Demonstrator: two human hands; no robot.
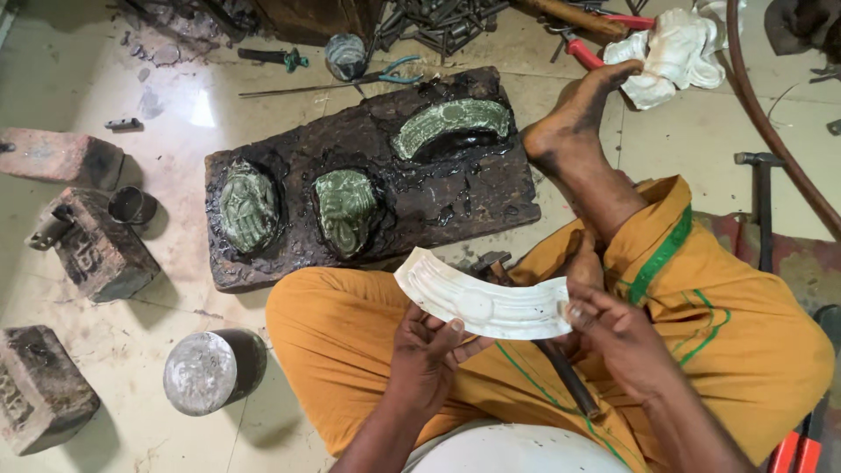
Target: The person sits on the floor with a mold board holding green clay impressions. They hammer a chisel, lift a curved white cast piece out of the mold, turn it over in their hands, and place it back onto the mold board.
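From above, the person sits cross-legged on the floor (105, 79), both hands up over the lap. The left hand (427, 350) cups the curved white strip (482, 302) from below, its grip closed on the lower edge; the right hand (613, 328) pinches the far end, steadying it flat for a look. The strip is pale, ridged, with a round boss mid-length, echoing the green curved piece (451, 124) on the dark slab (368, 175) just ahead.

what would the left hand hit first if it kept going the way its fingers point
Likely the dark slab ahead, near its middle green casting. The left hand points up-frame under the white curved piece; depth is unclear.
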